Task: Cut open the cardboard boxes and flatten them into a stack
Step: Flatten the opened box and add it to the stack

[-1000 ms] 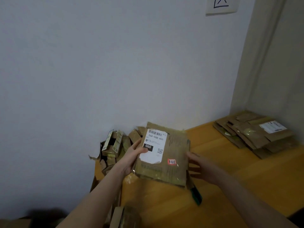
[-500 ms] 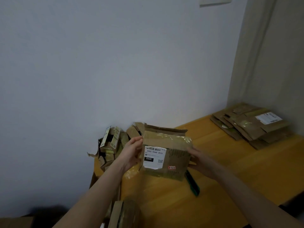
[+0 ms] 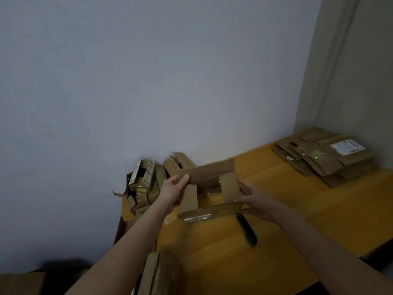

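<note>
Yellow desk point(image 3: 276, 241), pale wall behind. Left hand point(image 3: 174, 186) grips the open box point(image 3: 209, 177) by its far flap, right hand point(image 3: 255, 201) clasps its right side, so the box sits between them, low at the desk. Flaps stand loose, so I'd call it cut and ready for flattening: next, press the walls down flat. Green cutter point(image 3: 247, 232) lies just under the right hand. Well to the right sits the flattened stack point(image 3: 319, 160); its white label point(image 3: 348, 146) is unreadable. Left of the left hand wait more boxes point(image 3: 146, 179), print illegible.

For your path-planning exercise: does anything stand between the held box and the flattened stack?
Nothing visible does: only bare table lies between the box and the stack at far right. The green cutter lies nearer the person, off that line.
</note>
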The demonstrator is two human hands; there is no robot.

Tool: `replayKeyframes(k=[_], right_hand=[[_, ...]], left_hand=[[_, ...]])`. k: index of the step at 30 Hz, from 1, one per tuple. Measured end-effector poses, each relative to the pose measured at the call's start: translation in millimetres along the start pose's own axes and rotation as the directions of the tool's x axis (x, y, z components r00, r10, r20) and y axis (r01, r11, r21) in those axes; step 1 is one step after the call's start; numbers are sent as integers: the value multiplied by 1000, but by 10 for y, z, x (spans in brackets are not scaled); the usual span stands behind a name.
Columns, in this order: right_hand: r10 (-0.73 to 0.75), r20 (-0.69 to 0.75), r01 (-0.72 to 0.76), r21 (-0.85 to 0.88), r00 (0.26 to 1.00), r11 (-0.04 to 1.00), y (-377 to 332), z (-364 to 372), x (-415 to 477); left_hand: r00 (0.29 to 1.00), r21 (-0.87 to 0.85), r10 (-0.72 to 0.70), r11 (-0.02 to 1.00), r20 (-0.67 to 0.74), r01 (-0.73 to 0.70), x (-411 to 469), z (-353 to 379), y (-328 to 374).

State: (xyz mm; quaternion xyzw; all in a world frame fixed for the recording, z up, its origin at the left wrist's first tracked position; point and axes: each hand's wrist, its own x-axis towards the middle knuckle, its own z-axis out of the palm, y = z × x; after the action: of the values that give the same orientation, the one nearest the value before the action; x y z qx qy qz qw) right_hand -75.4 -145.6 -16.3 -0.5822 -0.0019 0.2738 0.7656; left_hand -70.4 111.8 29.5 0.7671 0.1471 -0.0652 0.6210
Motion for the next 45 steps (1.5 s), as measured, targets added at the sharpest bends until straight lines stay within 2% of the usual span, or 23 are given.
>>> replayKeyframes(k=[2, 3, 5, 7, 9, 12, 13, 15, 16, 18, 20, 22, 23, 25, 28, 31, 34, 37, 42, 45], right_hand=[[-4, 41, 9, -129, 999, 992, 0, 22, -14], [-4, 48, 16, -247, 999, 969, -7, 31, -31], [2, 4, 0, -549, 1000, 836, -6, 38, -58], [-41, -72, -26, -740, 997, 672, 24, 52, -47], [-76, -150, -70, -779, 986, 623, 53, 108, -20], [-65, -285, -171, -726, 956, 666, 36, 227, 52], [-71, -350, -223, -728, 934, 648, 23, 260, 73], [-133, -477, -344, -774, 869, 531, -1, 296, 85], [-174, -497, -365, -795, 850, 484, -4, 304, 90], [-218, -431, -284, -825, 876, 489, -6, 309, 107], [-260, -393, -158, -765, 882, 624, -7, 287, 117], [-251, -468, -61, -555, 847, 829, -38, 275, 104], [-215, -495, -24, -433, 842, 901, -61, 284, 97], [-155, -501, 17, -268, 851, 963, -74, 318, 86], [-132, -499, 45, -182, 856, 982, -58, 353, 104], [-105, -493, 79, -72, 864, 994, -55, 379, 108], [-75, -478, 89, 7, 875, 996, -43, 346, 78], [-43, -472, 96, 88, 880, 991, -13, 334, 74], [-39, -442, 97, 111, 896, 989, -20, 353, 123], [-37, -413, 103, 137, 910, 985, -47, 367, 140]], left_hand=[[996, -26, 40, 999, -74, -42, 4, 36, -19], [993, -47, 59, 997, -104, -64, 10, 49, -18], [985, -63, 91, 993, -148, -101, 16, 76, -9], [974, -19, 129, 991, -187, -135, 35, 105, -3], [962, 40, 168, 986, -217, -163, 52, 146, 2], [950, 153, 223, 969, -216, -193, 46, 210, 9], [952, 174, 231, 965, -199, -198, 35, 232, 15], [957, 167, 236, 964, -170, -208, 14, 267, 35], [957, 155, 237, 965, -170, -212, 13, 273, 41], [957, 143, 231, 968, -173, -208, 24, 244, 41], [961, 125, 204, 975, -184, -183, 59, 172, 7], [963, 92, 177, 983, -203, -161, 86, 107, -49], [965, 93, 167, 984, -203, -151, 96, 93, -75], [980, 135, 119, 986, -159, -98, 111, 85, -103], [998, 159, 21, 987, -65, -10, 121, 126, -171], [996, 304, 0, 952, -89, 27, 167, 106, -294], [997, 221, -78, 973, 26, 70, 177, 18, -352], [997, 242, -57, 970, 58, 41, 167, -50, -326], [990, 373, 92, 927, -110, -44, 140, 38, -229], [978, 505, 105, 863, -179, 0, 152, 60, -182]])
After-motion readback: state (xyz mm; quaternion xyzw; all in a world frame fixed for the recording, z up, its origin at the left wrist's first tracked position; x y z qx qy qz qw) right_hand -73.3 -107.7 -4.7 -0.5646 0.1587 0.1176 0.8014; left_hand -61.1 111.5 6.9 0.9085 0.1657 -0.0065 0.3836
